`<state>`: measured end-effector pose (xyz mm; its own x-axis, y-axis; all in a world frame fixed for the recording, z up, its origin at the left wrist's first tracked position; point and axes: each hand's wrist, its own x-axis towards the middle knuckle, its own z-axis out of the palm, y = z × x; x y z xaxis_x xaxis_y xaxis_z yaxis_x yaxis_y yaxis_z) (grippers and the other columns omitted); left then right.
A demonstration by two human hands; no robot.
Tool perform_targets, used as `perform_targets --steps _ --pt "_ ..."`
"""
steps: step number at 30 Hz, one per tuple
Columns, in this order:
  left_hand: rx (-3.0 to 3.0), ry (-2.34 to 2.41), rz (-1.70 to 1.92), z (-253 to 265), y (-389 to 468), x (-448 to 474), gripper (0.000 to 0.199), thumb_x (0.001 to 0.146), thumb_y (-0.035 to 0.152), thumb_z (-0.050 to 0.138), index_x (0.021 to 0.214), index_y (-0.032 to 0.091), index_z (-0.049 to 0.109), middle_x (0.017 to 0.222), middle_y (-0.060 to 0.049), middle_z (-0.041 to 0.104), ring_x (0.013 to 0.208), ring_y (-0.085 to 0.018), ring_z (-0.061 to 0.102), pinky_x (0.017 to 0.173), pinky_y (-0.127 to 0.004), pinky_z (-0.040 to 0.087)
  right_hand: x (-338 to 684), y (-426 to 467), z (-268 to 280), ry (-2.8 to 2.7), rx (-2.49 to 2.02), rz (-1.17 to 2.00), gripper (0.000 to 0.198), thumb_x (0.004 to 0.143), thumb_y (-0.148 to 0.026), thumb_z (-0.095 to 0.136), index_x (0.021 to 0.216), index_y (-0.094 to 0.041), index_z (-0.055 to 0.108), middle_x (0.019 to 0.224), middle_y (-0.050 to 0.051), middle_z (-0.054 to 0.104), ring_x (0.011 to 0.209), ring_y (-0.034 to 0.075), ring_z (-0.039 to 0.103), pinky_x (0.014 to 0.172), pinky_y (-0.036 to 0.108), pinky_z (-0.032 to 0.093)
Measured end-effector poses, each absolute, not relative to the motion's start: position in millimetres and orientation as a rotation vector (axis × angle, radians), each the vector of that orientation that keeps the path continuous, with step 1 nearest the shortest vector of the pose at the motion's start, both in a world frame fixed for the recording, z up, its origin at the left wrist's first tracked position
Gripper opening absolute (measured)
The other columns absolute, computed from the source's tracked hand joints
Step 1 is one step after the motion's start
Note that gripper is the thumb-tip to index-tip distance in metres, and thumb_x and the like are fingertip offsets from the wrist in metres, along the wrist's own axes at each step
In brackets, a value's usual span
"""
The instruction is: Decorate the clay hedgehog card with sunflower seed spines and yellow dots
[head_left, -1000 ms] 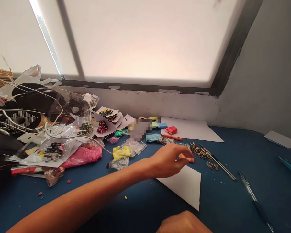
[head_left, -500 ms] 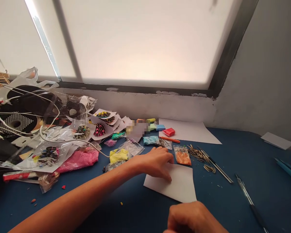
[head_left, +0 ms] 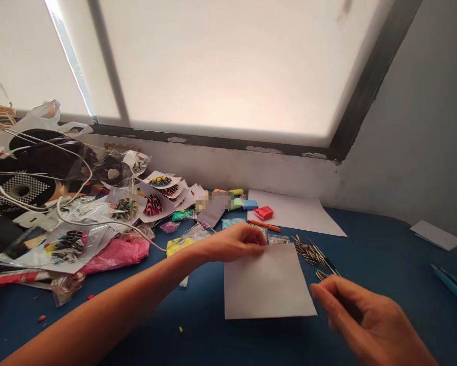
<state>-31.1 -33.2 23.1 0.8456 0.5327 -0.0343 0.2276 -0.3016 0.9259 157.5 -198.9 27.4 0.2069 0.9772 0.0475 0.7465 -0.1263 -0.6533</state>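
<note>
My left hand (head_left: 247, 241) pinches the far edge of a white sheet of paper (head_left: 270, 284), thumb on top. The sheet's near edge looks raised off the blue table. By the sheet's right edge is my right hand (head_left: 360, 312), thumb and forefinger drawn together in a pinch; whether they touch the sheet or hold something small I cannot make out. Striped sunflower seeds (head_left: 310, 251) lie beyond the right hand, beside a thin metal-tipped tool (head_left: 322, 254) partly hidden by it. An orange stick (head_left: 264, 225) and a red packet (head_left: 264, 212) are behind the left hand.
A large white sheet (head_left: 308, 213) lies by the wall. At left are seed-decorated papers (head_left: 152, 203), a pink packet (head_left: 117, 254), a white cable (head_left: 98, 219) and a black spool (head_left: 20, 190). Folded white paper (head_left: 436, 235) and a blue object (head_left: 453, 287) sit at right.
The left hand has gripped the paper sheet and tilted it up, covering the orange clay bag. My right hand has moved right and up to the sheet's side, now hiding the pen.
</note>
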Motion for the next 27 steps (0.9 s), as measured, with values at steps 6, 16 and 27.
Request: perform_targets --steps 6,16,27 --pt "1.398 0.649 0.329 14.2 -27.2 -28.5 0.029 0.070 0.029 0.071 0.096 0.018 0.065 0.083 0.000 0.063 0.066 -0.011 0.056 0.056 -0.021 0.040 187.8 -192.2 18.5 -1.660 -2.001 0.225 0.040 0.083 -0.045 0.056 0.118 -0.029 0.063 0.109 0.008 0.069 0.087 0.026 0.067 0.068 0.032 0.053" --pt "1.347 0.480 0.102 13.1 -41.9 -24.5 0.028 0.068 0.037 0.076 0.091 0.022 0.073 0.074 0.003 0.062 0.058 -0.007 0.048 0.054 -0.021 0.033 170.1 -191.0 28.6 -1.536 -1.694 0.678 0.030 0.075 -0.054 0.068 0.087 -0.028 0.076 0.123 0.003 0.068 0.118 0.030 0.060 0.098 0.034 0.049" --pt "1.732 0.344 0.225 51.7 -33.1 -47.0 0.043 0.083 0.051 0.064 0.113 0.020 0.070 0.108 -0.005 0.071 0.100 -0.021 0.064 0.084 -0.027 0.047 156.1 -191.1 24.3 -1.223 -1.655 1.218 0.041 0.073 -0.054 0.071 0.101 -0.023 0.076 0.095 0.005 0.076 0.081 0.024 0.070 0.073 0.031 0.058"
